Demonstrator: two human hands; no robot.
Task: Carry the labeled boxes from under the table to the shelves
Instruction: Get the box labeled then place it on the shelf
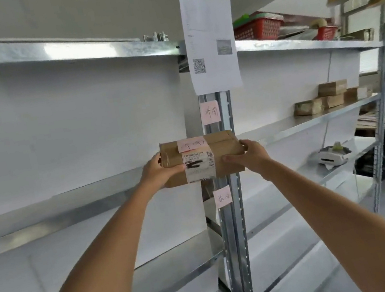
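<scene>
A brown cardboard box (223,149) with a white shipping label and a pink note on top is held up in front of the metal shelf post (236,228). My left hand (162,170) grips its left end and my right hand (252,154) grips its right end. Pink notes with handwriting are stuck on the post, one (210,112) just above the box and one (223,197) below it. The box hangs in the air at about the height of the middle shelf (305,120).
Galvanised shelves run left (48,197) and right of the post. Several brown boxes (329,97) sit on the right middle shelf, a small printer (333,155) on the shelf below, red baskets (258,28) on the top shelf. A printed sheet (211,44) hangs on the post.
</scene>
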